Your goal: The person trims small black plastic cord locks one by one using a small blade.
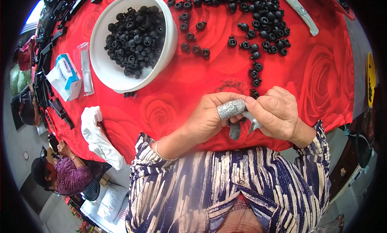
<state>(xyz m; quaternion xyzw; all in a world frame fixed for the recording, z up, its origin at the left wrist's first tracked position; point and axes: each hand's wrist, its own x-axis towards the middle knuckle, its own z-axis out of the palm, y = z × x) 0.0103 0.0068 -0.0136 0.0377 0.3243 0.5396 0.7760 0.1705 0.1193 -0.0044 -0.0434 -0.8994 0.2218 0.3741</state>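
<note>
Close to the table's near edge, my two hands meet. My left hand (207, 114) is closed at a grey speckled wrap (231, 109), shaped like a short tube; whether it sits around a finger or is only held, I cannot tell. My right hand (276, 114) is closed, its thumb against the tube's right end. A pale strip (254, 123) sticks out under the right fingers. A darker grey speckled piece (234, 131) hangs below the tube. Just beyond my hands, a short row of black round knob-like parts (254, 74) runs away from me.
A white bowl (174, 41) holds many more black parts, and others lie loose at the far side. To the left are a blue-and-white packet (66, 77), a clear sleeve (86, 69), a white cloth (98, 138) and black strips (60, 112). Another person (66, 172) sits at left.
</note>
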